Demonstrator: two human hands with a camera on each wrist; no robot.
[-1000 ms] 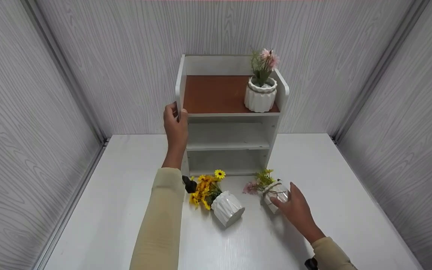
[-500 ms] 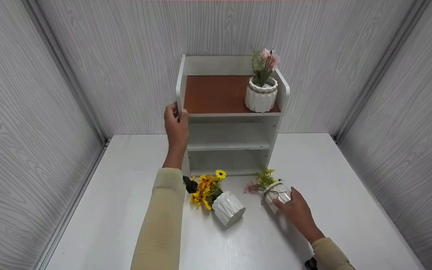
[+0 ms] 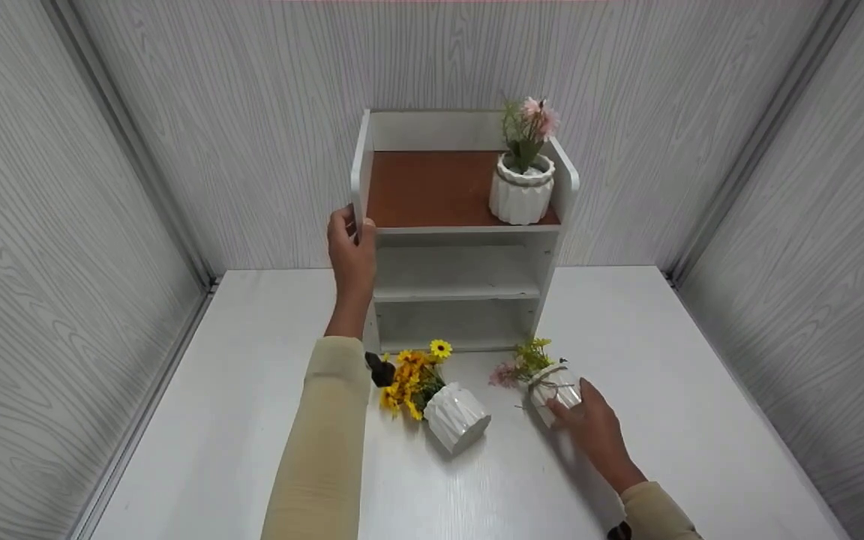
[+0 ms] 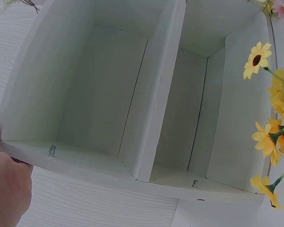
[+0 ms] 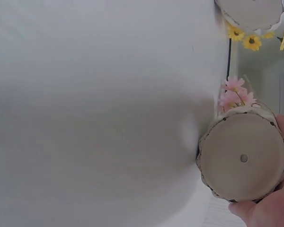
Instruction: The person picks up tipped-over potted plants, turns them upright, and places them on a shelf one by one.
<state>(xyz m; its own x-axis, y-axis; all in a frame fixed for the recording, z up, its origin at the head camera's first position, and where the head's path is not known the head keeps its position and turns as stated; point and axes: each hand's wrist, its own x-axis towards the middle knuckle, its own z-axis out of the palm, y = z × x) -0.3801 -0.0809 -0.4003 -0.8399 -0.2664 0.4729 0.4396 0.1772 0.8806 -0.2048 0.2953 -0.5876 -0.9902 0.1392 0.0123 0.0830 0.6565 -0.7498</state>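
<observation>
My left hand (image 3: 353,255) grips the left side panel of a small white shelf unit (image 3: 462,231), fingers outside and thumb at the front edge. In the left wrist view, part of that hand shows at the panel's edge. Down on the table, my right hand (image 3: 597,435) holds a white ribbed flowerpot (image 3: 556,386) tied with twine, thumb on one side and fingers on the other. This pot lies tipped over, its pink and yellow-green flowers pointing toward the shelf. The right wrist view looks onto the pot's round base (image 5: 241,175), with a small hole in it.
Another white flowerpot (image 3: 456,418) lies on its side left of the right hand, its yellow flowers (image 3: 409,379) near the shelf's foot. On the brown top board (image 3: 432,187) a pot with pink flowers (image 3: 522,191) stands upright at the right. Wood-grain walls (image 3: 432,52) enclose the table.
The right hand has drawn slightly nearer the front, its fingers lower along the pot; the pot has shifted a little to the right. The left hand keeps its grip on the shelf panel.
</observation>
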